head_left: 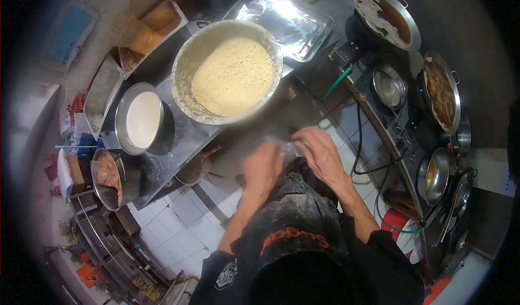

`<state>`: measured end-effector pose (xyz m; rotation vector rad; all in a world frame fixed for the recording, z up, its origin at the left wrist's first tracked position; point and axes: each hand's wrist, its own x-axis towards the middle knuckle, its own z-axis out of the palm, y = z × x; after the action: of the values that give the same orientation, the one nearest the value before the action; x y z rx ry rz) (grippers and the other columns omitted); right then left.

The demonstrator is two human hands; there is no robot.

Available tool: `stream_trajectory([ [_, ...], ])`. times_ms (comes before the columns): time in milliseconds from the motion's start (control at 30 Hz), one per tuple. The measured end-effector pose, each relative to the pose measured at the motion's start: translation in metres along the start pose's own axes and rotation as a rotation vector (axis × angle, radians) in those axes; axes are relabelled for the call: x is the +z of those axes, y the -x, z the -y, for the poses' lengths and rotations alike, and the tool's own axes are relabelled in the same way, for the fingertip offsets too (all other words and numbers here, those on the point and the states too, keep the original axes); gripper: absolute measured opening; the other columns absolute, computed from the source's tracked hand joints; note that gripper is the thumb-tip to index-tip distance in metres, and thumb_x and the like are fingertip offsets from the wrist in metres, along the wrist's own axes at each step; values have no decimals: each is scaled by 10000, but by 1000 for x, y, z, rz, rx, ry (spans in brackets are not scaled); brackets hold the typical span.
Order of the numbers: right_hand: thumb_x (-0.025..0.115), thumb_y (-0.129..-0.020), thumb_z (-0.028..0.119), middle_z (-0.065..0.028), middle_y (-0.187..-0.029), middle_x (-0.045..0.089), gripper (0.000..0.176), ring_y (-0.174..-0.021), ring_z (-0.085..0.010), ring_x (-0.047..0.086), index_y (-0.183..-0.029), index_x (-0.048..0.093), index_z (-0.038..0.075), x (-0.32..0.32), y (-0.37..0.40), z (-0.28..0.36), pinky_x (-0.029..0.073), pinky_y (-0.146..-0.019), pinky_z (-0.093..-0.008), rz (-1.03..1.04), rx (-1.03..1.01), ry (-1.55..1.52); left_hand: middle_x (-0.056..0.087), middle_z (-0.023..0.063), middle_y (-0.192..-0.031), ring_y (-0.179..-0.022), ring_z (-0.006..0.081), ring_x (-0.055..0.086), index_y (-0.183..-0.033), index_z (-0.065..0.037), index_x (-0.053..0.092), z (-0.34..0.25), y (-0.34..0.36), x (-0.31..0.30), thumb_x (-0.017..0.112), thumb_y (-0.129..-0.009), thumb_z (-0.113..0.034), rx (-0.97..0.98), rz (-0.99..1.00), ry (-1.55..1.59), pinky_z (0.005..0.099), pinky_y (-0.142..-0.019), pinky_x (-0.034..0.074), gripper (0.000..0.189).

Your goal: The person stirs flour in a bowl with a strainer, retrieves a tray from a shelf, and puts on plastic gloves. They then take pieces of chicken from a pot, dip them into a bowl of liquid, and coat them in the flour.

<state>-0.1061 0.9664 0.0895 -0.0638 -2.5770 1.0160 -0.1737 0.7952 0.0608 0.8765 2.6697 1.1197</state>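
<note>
My left hand (264, 168) and my right hand (320, 152) are close together in front of my dark apron (292, 218), just below the counter edge. Between them is a thin clear piece of plastic (284, 145), which both hands seem to pinch; it is blurred. Just beyond the hands stands a large metal bowl (187, 61) holding pale yellow crumbs (233, 76).
A smaller bowl of white liquid (143, 119) and a bowl of raw meat (107, 175) sit to the left. A shiny tray (287, 20) lies behind. On the right, a stove holds pans of dark oil (440, 91) and pots (389, 85). White tiled floor lies below.
</note>
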Motion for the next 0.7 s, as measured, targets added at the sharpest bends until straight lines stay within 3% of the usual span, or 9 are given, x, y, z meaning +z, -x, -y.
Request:
stream_trajectory([
  [33,619,-932,94,-144,-974,627,126,-787,-336,601,-1034,626,21,-3,0,7,473,-714,-421,0,-3,0,689,130,-873,-780,362,670,-913,-61,650,-1,-1,0,710,-847,-195,0,-4,0,440,-648,509,161],
  [100,625,-939,103,-129,-943,634,140,-742,-273,611,-1045,637,12,-16,0,37,478,-683,-389,-48,419,-252,684,161,-789,-726,372,665,-861,-44,639,-5,-2,-4,702,-868,-197,-130,-72,14,441,-624,504,166],
  [167,606,-961,132,-109,-856,636,188,-695,-217,603,-1091,648,3,-5,15,27,478,-655,-351,29,406,-275,679,171,-769,-709,375,662,-843,-40,629,-3,-2,0,699,-873,-198,-134,-67,-9,441,-610,500,175],
  [267,502,-1014,173,-64,-674,589,329,-632,-172,570,-1301,551,19,8,22,16,471,-625,-309,375,679,-477,668,172,-760,-673,382,650,-821,-44,616,-10,-3,4,690,-881,-197,-80,-89,32,442,-586,495,181],
  [400,479,-1017,133,-24,-651,564,415,-597,-138,538,-1421,418,63,25,29,0,454,-594,-285,148,928,-1026,626,117,-775,-599,362,623,-821,-74,613,-11,4,10,677,-882,-185,140,-53,-1,435,-545,494,142],
  [500,462,-1009,55,-29,-912,612,394,-768,-102,555,-1400,416,61,35,30,-8,453,-671,-253,-342,916,-1409,573,81,-766,-579,329,618,-827,-99,612,-23,10,13,681,-870,-176,236,-2,-33,415,-510,498,113],
  [533,477,-1017,80,-75,-1133,621,351,-973,-139,588,-1365,461,39,44,39,-24,483,-826,-276,-341,910,-1438,556,66,-759,-574,296,625,-816,-107,601,-25,11,16,690,-859,-178,236,18,-73,394,-485,500,121],
  [633,502,-1036,176,-107,-1252,612,353,-1134,-187,584,-1350,485,16,47,36,-14,471,-969,-313,-405,821,-1551,555,62,-769,-567,287,622,-815,-109,595,-26,7,19,687,-860,-185,324,58,-57,391,-484,502,127],
  [700,455,-1044,400,-154,-1455,473,531,-1299,-255,488,-1466,398,82,43,27,-15,382,-1109,-390,-305,837,-1557,549,55,-775,-555,278,618,-813,-109,586,-28,4,19,681,-861,-188,359,33,-74,385,-483,503,133],
])
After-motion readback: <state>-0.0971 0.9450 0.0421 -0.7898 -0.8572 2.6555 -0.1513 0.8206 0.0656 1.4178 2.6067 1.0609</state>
